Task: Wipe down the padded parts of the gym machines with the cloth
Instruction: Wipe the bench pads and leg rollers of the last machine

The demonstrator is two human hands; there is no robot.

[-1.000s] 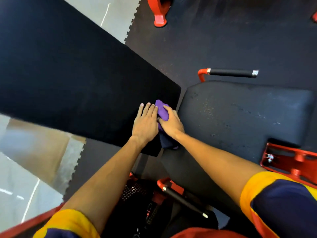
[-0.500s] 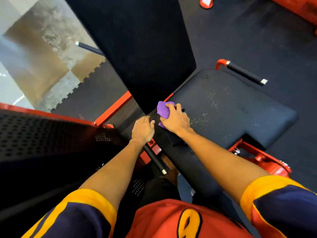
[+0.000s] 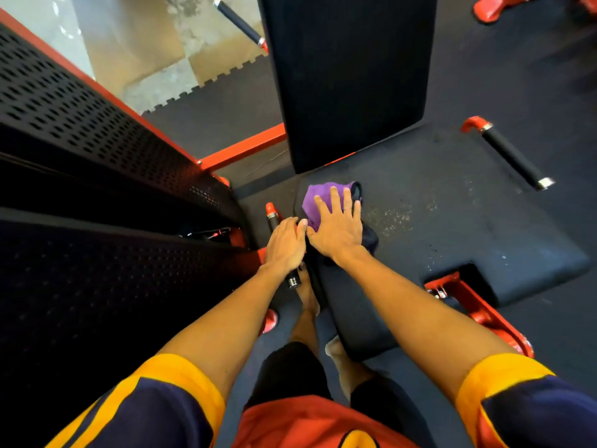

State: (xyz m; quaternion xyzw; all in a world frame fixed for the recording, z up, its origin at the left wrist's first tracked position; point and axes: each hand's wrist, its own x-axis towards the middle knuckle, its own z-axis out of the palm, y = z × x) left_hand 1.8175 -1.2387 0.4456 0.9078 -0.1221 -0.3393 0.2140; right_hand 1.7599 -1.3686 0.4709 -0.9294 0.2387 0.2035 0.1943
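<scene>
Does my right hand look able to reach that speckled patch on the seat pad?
Probably yes: the right hand lies flat on the purple cloth on the seat pad, and the speckled patch sits just beside it, with only bare pad between.
</scene>
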